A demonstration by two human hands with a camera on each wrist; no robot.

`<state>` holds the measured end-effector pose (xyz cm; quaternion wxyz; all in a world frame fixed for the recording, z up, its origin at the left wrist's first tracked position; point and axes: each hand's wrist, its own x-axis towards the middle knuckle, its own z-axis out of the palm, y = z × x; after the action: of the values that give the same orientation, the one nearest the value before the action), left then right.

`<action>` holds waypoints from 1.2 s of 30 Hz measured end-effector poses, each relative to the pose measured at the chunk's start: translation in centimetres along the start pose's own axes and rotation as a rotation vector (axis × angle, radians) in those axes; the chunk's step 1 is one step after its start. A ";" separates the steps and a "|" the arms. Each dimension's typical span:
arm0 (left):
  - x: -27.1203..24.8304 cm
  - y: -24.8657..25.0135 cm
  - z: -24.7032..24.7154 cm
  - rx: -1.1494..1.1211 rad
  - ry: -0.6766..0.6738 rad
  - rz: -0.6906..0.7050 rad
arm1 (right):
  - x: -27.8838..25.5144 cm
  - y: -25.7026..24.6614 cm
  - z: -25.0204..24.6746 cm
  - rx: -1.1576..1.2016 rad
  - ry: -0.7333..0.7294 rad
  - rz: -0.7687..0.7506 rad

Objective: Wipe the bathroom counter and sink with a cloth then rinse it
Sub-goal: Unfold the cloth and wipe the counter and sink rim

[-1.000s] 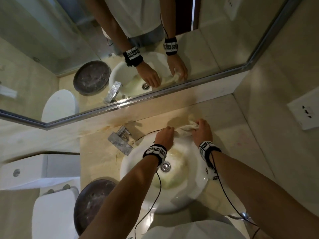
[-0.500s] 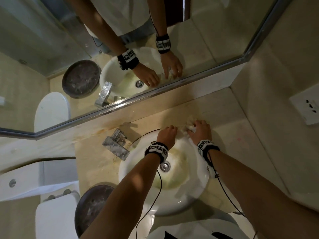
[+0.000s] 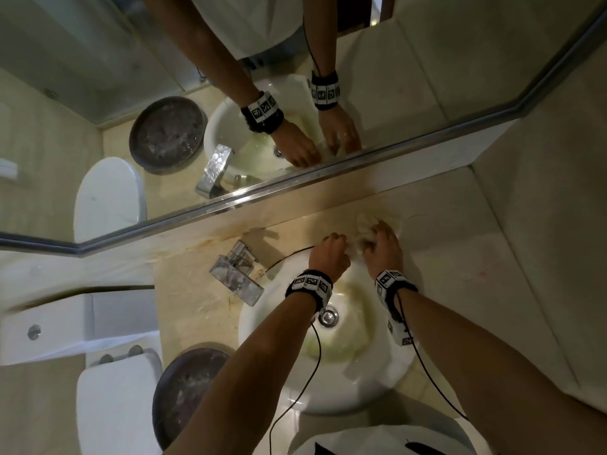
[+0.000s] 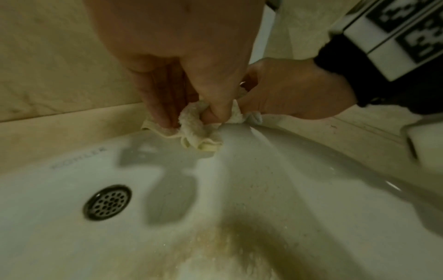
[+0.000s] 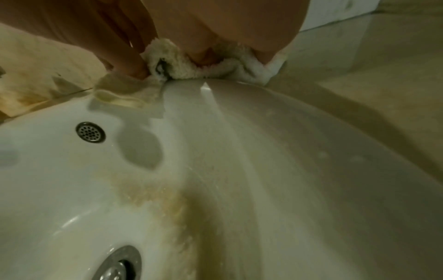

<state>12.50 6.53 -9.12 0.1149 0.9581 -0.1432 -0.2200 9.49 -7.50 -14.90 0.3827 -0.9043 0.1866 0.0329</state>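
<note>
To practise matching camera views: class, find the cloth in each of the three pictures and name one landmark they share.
Head: cloth upper right of centre, on the basin's far rim, under both hands.
Left wrist: cloth at centre, bunched below the fingers on the rim.
Right wrist: cloth at top centre, under the hand.
Shared landmark: the sink, its white rim under the cloth.

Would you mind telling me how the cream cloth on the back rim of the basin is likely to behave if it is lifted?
The cloth will probably sag and unfold: it lies bunched in soft folds between the left hand and right hand. Its fluffy pile suggests an easy grip. Whether it is wet, and therefore heavier, I cannot tell.
</note>
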 end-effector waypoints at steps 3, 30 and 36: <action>0.1 -1.6 -0.5 -0.069 -0.004 -0.097 | 1.2 -1.7 1.2 -0.027 -0.080 -0.038; -3.1 -8.8 -2.2 -0.056 -0.010 -0.331 | 3.9 -10.5 5.4 -0.220 -0.579 -0.177; -4.2 -6.5 -1.6 -0.044 -0.011 -0.238 | 0.0 -7.7 1.6 -0.095 -0.337 -0.200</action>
<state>11.01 14.16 -7.95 0.1082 0.9643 -0.0244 -0.2406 12.46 -1.45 -10.79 0.3667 -0.9171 0.0273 0.1542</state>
